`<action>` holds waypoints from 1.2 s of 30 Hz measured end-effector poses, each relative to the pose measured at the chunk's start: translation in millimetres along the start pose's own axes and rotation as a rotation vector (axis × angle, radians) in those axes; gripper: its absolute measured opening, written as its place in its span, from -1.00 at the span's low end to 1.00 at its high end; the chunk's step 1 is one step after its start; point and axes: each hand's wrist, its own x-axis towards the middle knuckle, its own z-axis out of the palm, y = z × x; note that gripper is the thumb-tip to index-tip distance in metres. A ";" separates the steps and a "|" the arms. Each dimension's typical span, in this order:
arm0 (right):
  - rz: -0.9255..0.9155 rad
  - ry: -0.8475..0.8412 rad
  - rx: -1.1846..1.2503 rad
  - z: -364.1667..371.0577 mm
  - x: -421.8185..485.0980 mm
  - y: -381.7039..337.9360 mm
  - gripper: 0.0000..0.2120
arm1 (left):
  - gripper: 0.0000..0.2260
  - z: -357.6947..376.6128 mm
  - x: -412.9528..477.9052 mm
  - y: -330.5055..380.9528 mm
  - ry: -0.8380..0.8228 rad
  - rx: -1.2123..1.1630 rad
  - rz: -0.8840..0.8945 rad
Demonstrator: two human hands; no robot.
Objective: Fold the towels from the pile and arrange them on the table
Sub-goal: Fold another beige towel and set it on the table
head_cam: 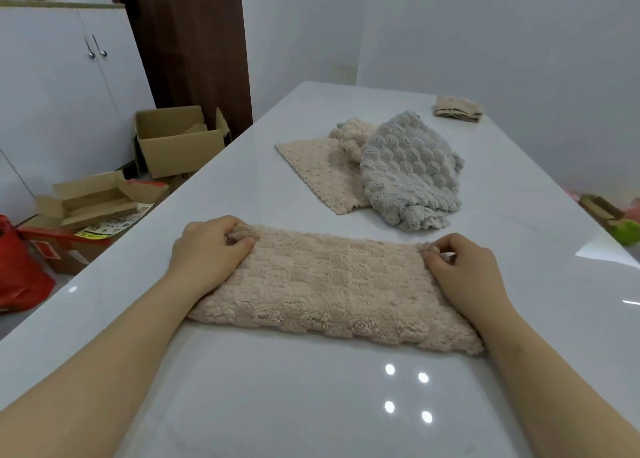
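A fluffy pink-beige towel [332,284] lies folded in a long band across the white table [277,405] in front of me. My left hand [211,250] pinches its far left corner. My right hand [464,267] pinches its far right corner. Farther back sits the pile: a cream towel [322,167] lying partly flat, with a crumpled grey towel [408,167] on top of it. A small folded beige towel [457,108] rests near the table's far right corner.
Open cardboard boxes [176,139] and a red bag [17,270] stand on the floor to the left of the table. White cabinets [62,87] line the left wall. Green and brown items [620,222] lie beyond the table's right edge.
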 end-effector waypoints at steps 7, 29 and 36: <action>-0.023 -0.029 -0.008 -0.9 -1.0 -1.4 -0.91 | -0.89 -3.2 -1.5 2.1 -0.002 -0.130 -0.022; -0.033 -0.004 0.198 27.0 6.0 -33.0 -0.95 | -0.86 -35.6 -3.0 -16.8 0.008 -0.575 -0.386; 0.053 0.092 0.367 26.5 9.7 -29.8 -0.85 | -0.79 -28.8 0.0 -13.5 0.115 -0.577 -0.367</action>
